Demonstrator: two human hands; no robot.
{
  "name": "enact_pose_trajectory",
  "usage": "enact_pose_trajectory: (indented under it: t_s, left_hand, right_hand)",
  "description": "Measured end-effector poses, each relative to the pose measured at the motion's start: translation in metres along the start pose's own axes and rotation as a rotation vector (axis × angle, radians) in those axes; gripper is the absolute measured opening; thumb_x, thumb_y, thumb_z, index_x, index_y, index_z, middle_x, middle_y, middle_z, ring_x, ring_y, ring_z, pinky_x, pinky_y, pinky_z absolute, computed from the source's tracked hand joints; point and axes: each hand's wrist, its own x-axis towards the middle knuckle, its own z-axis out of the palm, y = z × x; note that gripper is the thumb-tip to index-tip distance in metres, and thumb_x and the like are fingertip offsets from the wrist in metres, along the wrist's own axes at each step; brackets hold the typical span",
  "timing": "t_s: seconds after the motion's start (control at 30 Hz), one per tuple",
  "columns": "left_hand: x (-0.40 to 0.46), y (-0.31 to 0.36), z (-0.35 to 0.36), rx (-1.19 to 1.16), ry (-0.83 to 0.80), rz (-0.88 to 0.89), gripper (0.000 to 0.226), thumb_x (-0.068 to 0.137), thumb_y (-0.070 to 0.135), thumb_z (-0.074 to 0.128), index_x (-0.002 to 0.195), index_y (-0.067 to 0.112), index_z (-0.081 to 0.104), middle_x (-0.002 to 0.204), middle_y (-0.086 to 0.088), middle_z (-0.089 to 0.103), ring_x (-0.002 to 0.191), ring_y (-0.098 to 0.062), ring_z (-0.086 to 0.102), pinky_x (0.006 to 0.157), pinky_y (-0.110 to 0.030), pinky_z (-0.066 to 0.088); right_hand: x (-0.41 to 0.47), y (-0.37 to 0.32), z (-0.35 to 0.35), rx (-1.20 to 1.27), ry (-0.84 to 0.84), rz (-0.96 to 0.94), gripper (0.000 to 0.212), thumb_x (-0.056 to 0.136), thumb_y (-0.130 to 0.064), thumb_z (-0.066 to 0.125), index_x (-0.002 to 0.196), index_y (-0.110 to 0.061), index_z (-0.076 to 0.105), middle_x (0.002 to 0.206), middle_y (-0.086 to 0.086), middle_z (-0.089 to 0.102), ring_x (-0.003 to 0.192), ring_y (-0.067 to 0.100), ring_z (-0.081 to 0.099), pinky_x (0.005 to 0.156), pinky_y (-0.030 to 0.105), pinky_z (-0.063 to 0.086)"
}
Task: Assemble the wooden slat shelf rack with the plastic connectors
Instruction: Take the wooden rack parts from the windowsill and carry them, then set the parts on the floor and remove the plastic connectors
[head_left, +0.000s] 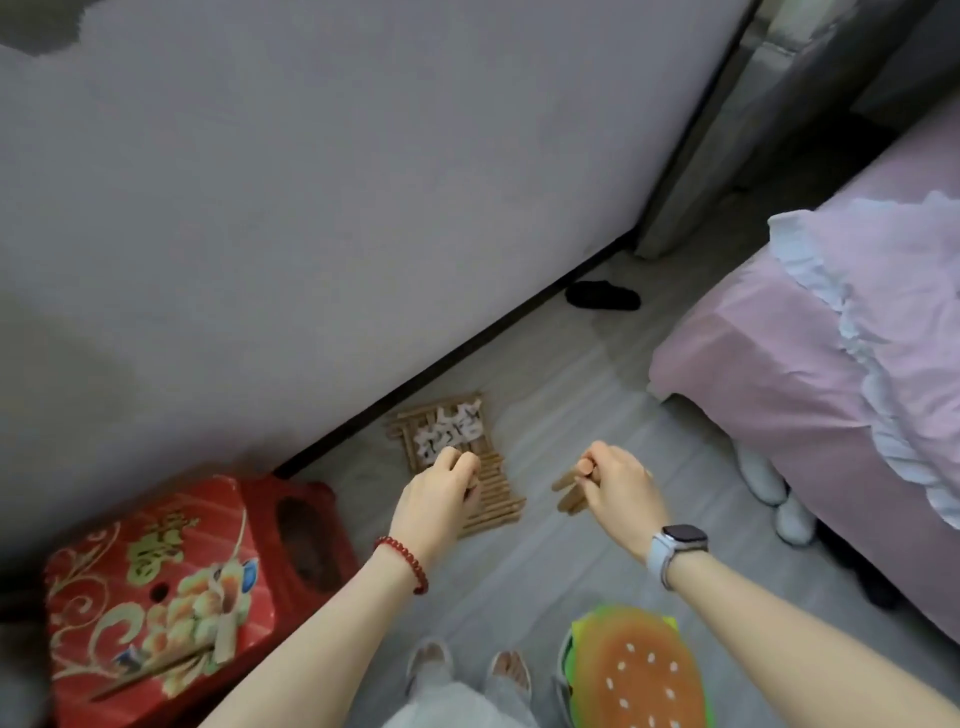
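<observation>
Two feet (467, 670) are seen nearest on the grey floor (545, 571), flanked by a red stool (171, 582) and a burger cushion (636, 670). Farther out, wooden sticks (569, 491) are gripped in the curled right hand (621, 480), while the left hand (441, 486) is curled over the slat panels (493, 499); what it grips cannot be told. White connectors (449, 428) are piled on the panels' far end, by the wall (311, 208).

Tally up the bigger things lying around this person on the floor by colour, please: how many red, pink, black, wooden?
Red: 1, the red stool
Pink: 1, the bed
Black: 1, a dark item by the wall, too blurred to identify
Wooden: 2, the slat panel on the floor and the sticks gripped by the right hand
Total: 5
</observation>
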Motion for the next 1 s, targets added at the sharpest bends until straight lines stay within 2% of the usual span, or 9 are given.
enact_pose_trajectory:
  t_s: [0.1,0.23,0.37,0.53,0.67,0.77,0.87,0.93,1.0]
  left_hand:
    - [0.054,-0.008,0.012,-0.047,0.024,-0.026,0.015,0.091,0.019,0.058,0.083,0.014,0.046,0.092,-0.003,0.056,0.069,-0.023,0.063,0.056,-0.040,0.052]
    - [0.141,-0.042,0.076,-0.037,0.009,-0.037,0.016,0.090,0.019,0.059,0.084,0.013,0.046,0.088,-0.004,0.051,0.065,-0.023,0.059,0.056,-0.036,0.051]
    - [0.222,-0.084,0.182,-0.014,0.006,-0.055,0.013,0.090,0.017,0.058,0.088,0.009,0.048,0.092,-0.009,0.051,0.065,-0.028,0.058,0.054,-0.040,0.051]
    - [0.295,-0.136,0.323,-0.093,0.138,-0.045,0.030,0.073,0.008,0.075,0.076,0.009,0.045,0.076,-0.010,0.051,0.049,-0.023,0.051,0.036,-0.025,0.037]
    - [0.314,-0.171,0.442,-0.108,0.152,-0.067,0.036,0.069,-0.001,0.076,0.076,0.008,0.042,0.076,-0.012,0.050,0.047,-0.024,0.050,0.034,-0.027,0.041]
    - [0.293,-0.188,0.537,-0.107,0.028,-0.154,0.046,0.069,-0.002,0.072,0.084,0.015,0.033,0.084,-0.015,0.052,0.054,-0.028,0.054,0.038,-0.034,0.047]
    - [0.262,-0.196,0.596,-0.093,-0.164,-0.143,0.045,0.058,-0.006,0.076,0.086,0.012,0.046,0.091,-0.010,0.048,0.054,-0.021,0.052,0.035,-0.029,0.044]
    - [0.251,-0.204,0.632,-0.080,-0.268,-0.150,0.038,0.061,-0.008,0.072,0.090,0.008,0.053,0.098,-0.013,0.048,0.065,-0.025,0.056,0.040,-0.029,0.047]
    - [0.246,-0.210,0.653,-0.007,-0.365,-0.112,0.038,0.070,-0.005,0.066,0.103,0.009,0.056,0.113,-0.014,0.046,0.087,-0.032,0.057,0.055,-0.035,0.053]
  right_hand:
    - [0.056,0.015,0.005,-0.013,-0.007,0.009,0.021,0.086,-0.009,0.057,0.077,-0.017,0.039,0.080,0.001,0.052,0.086,0.030,0.054,0.064,0.030,0.025]
    - [0.158,0.053,0.055,0.045,-0.005,0.079,0.020,0.088,-0.014,0.057,0.077,-0.016,0.040,0.081,0.006,0.056,0.082,0.031,0.056,0.063,0.033,0.036]
    - [0.262,0.108,0.135,0.122,0.053,0.166,0.011,0.090,-0.015,0.055,0.083,-0.010,0.048,0.079,0.009,0.058,0.080,0.035,0.057,0.063,0.039,0.043]
    - [0.355,0.184,0.241,0.268,0.218,0.143,0.012,0.087,-0.016,0.061,0.084,-0.007,0.054,0.078,0.009,0.059,0.072,0.028,0.054,0.059,0.030,0.033]
    - [0.384,0.255,0.336,0.516,0.278,0.221,0.026,0.083,-0.005,0.063,0.075,-0.024,0.047,0.075,0.007,0.059,0.067,0.021,0.054,0.059,0.024,0.039]
    - [0.367,0.317,0.416,0.512,0.164,0.331,0.037,0.078,0.002,0.064,0.073,-0.028,0.042,0.076,0.006,0.056,0.067,0.012,0.053,0.060,0.010,0.038]
    - [0.337,0.358,0.464,0.493,-0.103,0.406,0.028,0.084,-0.005,0.057,0.084,-0.030,0.044,0.079,0.004,0.056,0.067,0.021,0.052,0.059,0.027,0.043]
    - [0.330,0.383,0.493,0.443,-0.252,0.446,0.030,0.092,-0.009,0.048,0.112,-0.031,0.044,0.095,0.001,0.059,0.078,0.021,0.057,0.068,0.033,0.048]
    - [0.331,0.401,0.512,0.390,-0.300,0.450,0.044,0.095,-0.013,0.041,0.139,-0.017,0.037,0.116,0.004,0.056,0.101,0.023,0.057,0.088,0.034,0.046]
